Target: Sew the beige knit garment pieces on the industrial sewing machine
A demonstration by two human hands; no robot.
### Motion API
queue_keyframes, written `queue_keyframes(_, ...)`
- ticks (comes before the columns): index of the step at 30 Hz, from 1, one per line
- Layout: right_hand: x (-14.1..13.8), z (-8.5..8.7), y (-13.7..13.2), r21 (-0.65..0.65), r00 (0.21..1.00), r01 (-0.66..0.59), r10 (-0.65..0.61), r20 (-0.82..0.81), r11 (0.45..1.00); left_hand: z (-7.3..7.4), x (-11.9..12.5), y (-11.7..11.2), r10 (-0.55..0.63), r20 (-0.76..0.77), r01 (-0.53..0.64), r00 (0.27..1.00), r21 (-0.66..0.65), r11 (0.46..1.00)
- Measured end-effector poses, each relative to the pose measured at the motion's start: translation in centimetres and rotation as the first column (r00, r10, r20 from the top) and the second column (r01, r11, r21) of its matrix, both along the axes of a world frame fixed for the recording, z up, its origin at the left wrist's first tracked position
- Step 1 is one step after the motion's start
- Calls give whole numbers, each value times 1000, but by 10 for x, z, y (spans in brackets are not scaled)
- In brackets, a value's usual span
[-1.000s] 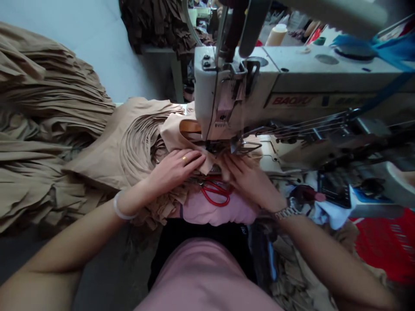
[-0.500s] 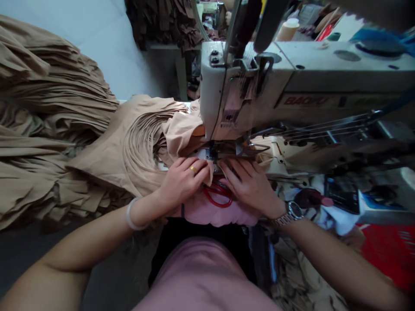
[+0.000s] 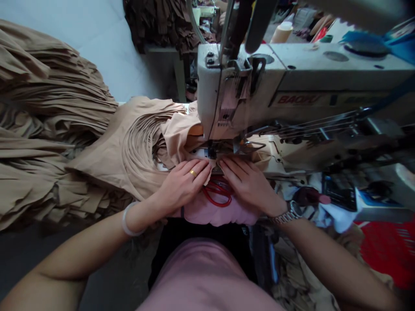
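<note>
- Tan fabric panel (image 3: 177,138) – bunched on the sewing bed, running under the presser foot (image 3: 212,151) of an industrial sewing machine (image 3: 240,86); the machine head hides the needle area.
- Left hand (image 3: 183,185) – flat on the fabric, fingers close together.
- Right hand (image 3: 246,183) – flat just beside it, fingers slightly spread.
- Red-handled scissors (image 3: 217,192) – just below both hands, blades hidden, on pink cloth (image 3: 220,214).
- Fanned tan fabric pieces (image 3: 42,95) – heaped at left.

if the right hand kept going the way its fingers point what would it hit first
Most likely the presser foot of the sewing machine, just beyond the fingertips of the right hand. The tan fabric lies close by, so depth is hard to judge from this view.
</note>
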State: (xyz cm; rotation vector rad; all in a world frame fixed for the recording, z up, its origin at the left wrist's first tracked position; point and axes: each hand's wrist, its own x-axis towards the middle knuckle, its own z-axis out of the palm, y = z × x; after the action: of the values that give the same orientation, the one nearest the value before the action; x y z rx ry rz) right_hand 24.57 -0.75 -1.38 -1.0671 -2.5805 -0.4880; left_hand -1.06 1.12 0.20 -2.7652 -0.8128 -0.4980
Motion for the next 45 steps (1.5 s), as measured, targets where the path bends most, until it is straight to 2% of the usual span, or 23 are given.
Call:
queue_keyframes(4,-21,-2,-6,2,984,136,-135,-116,991,7,6,-7,100,-62,-96,993,64,993)
queue_keyframes(7,-35,-3,-10,-63,926,183,-194,-324,981,11,9,-12,185,-92,-179,978,68,981)
queue_keyframes(9,-43,-2,-13,-102,900,191,-216,-379,976,11,10,-12,212,-103,-206,972,60,977)
queue_keyframes(15,-57,1,-21,-92,950,238,-251,-183,967,4,11,-9,164,-58,-161,985,41,986)
queue_keyframes(19,-58,4,-22,-63,954,262,-268,-133,963,-1,13,-9,201,-31,-200,979,32,979)
queue_keyframes(23,-57,7,-22,-73,955,276,-283,-94,958,0,10,-9,183,-41,-182,982,29,983)
queue_keyframes(31,-58,8,-22,-66,951,286,-292,-103,956,1,10,-5,176,-21,-176,984,5,984)
queue_keyframes(41,-63,7,-6,-73,937,316,-324,-134,946,5,20,4,211,-37,-212,977,-32,977)
queue_keyframes(45,-60,6,-7,-86,938,281,-292,-186,956,9,14,6,145,-17,-145,989,-25,989)
